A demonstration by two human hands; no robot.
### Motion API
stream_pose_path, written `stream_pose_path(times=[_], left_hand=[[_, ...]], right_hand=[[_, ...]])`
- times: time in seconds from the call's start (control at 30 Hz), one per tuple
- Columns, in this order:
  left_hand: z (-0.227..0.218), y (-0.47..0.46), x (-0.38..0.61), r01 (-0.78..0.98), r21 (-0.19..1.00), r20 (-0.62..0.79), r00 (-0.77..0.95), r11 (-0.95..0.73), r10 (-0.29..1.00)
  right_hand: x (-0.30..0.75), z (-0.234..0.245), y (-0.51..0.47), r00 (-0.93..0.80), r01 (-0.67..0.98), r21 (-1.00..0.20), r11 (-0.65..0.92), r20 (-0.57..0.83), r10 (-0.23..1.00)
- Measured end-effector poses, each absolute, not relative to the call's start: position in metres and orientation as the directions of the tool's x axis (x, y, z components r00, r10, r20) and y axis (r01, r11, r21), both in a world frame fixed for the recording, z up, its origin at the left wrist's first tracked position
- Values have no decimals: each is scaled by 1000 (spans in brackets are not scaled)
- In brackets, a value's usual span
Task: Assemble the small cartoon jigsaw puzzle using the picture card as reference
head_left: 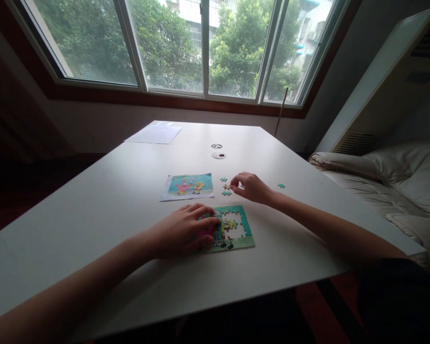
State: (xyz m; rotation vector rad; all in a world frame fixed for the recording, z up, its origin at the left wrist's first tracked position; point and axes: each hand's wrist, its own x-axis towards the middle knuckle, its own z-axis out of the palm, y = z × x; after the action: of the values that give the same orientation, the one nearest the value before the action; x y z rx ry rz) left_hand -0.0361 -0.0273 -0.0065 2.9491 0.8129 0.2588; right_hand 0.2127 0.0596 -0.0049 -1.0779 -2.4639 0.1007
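Observation:
A small cartoon jigsaw puzzle [238,229] lies on the white table [111,200], with a gap left in its upper middle. My left hand [184,231] rests flat on the puzzle's left part, fingers stretched out over it. My right hand [251,187] is farther back, its fingertips pinched on a loose puzzle piece [228,186]. Other loose teal pieces [226,193] lie beside that hand, and one more teal piece [281,185] lies to its right. A printed reference picture [188,186] lies left of the loose pieces.
Two round discs [218,155] sit farther back on the table, and a sheet of paper [154,134] lies at its far left corner. A cream sofa [390,181] stands to the right. Large windows fill the far wall.

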Motion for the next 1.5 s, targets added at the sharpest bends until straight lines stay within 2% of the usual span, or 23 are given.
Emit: stream_pose_path(times=[0.2,0.47,1.03,1.5], left_hand=[[-6,-28,-36,502,127,116,849,-856,515],[-7,-29,-35,505,134,105,849,-853,518],[-4,-34,-31,457,119,160,867,-881,471],[-2,-38,-24,431,155,145,880,-889,452]], right_hand=[[229,-3,6,-717,475,-313,823,405,568],[229,-11,-29,-744,436,-360,825,371,555],[219,-14,-29,-785,468,-156,870,378,490],[219,-15,-29,-781,484,-155,861,367,505]])
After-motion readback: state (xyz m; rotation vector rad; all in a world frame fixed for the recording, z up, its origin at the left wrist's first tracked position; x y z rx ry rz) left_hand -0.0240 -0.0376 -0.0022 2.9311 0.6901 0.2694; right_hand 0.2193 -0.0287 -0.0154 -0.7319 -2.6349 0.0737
